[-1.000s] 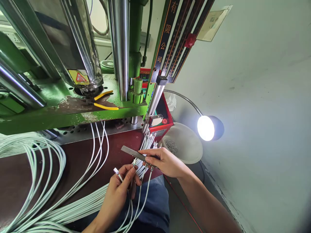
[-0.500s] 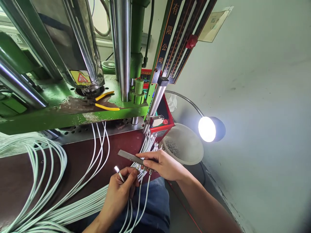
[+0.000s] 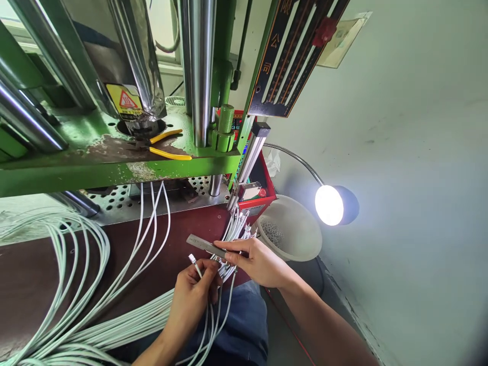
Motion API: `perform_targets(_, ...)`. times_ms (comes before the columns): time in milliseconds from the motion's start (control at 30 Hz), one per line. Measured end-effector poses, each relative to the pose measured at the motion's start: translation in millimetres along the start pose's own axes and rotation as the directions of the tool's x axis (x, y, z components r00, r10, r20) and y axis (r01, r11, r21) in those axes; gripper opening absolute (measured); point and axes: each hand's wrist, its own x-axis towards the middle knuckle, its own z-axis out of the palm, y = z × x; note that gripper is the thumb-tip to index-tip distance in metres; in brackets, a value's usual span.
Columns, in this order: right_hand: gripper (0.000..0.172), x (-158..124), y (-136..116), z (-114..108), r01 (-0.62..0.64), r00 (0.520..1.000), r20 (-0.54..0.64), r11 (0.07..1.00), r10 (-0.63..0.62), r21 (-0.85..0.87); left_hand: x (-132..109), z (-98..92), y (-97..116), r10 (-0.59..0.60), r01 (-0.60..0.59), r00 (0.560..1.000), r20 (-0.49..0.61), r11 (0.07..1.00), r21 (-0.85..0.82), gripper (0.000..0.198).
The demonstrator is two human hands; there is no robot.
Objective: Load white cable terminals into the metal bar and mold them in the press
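My right hand [image 3: 263, 262] grips a flat grey metal bar [image 3: 200, 244], thumb on the near side and fingers along the far edge. White cables [image 3: 231, 300] with metal ends hang from the bar's near side. Just left of it, my left hand [image 3: 190, 292] is closed on white cables. One cable end [image 3: 193, 260], with a small shiny tip, sticks up between its fingers. The pinching thumb and fingertips are up against the bar, and what they press there is mostly hidden. Behind the bar lies a bundle of white cable ends [image 3: 237, 226].
A green press [image 3: 183, 170] stands ahead, with yellow-handled pliers [image 3: 170, 152] on its ledge. Several white cables [image 3: 87, 325] cover the left of the dark red table [image 3: 125, 236]. At right are a red control box [image 3: 267, 178], a white basin [image 3: 305, 229] and a lit lamp [image 3: 330, 205].
My left hand has shifted slightly right and up, closer against the bar. The cable end between its fingers moved with it. The right hand keeps its hold, while the camera view has tilted a little.
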Motion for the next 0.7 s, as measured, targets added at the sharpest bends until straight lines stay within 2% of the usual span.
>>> perform_targets(100, 0.041, 2.8, 5.2, -4.0, -0.008, 1.000, 0.011, 0.999, 0.008, 0.035, 1.4, -6.5, 1.5, 0.074, -0.073, 0.997, -0.007, 0.994, 0.079, 0.030)
perform_targets(200, 0.039, 5.7, 10.7, -5.8, -0.014, 1.000, 0.020, 0.997, 0.013, 0.074, 0.4, -17.3, 5.3, 0.163, -0.138, 0.976, -0.144, 0.976, 0.166, 0.028)
perform_targets(300, 0.040, 7.0, 13.6, -6.6, -0.027, 1.000, 0.016, 0.994, 0.026, 0.103, -2.1, -26.8, 10.0, 0.129, -0.105, 0.973, -0.191, 0.986, 0.133, 0.037)
perform_targets(433, 0.040, 6.7, 14.3, -8.9, -0.025, 1.000, 0.016, 0.992, 0.023, 0.127, -1.9, -31.9, 10.6, 0.034, -0.032, 0.998, -0.056, 0.999, 0.033, 0.046)
perform_targets(533, 0.038, 6.1, 13.3, -10.5, -0.007, 1.000, 0.018, 0.995, 0.005, 0.101, 1.7, -31.4, 5.3, 0.009, -0.009, 0.999, 0.035, 1.000, -0.011, 0.041)
perform_targets(700, 0.037, 4.9, 9.3, -10.9, 0.017, 1.000, 0.018, 0.997, -0.019, 0.076, 6.1, -26.3, 1.2, 0.024, -0.018, 0.998, 0.055, 0.994, -0.107, 0.038)
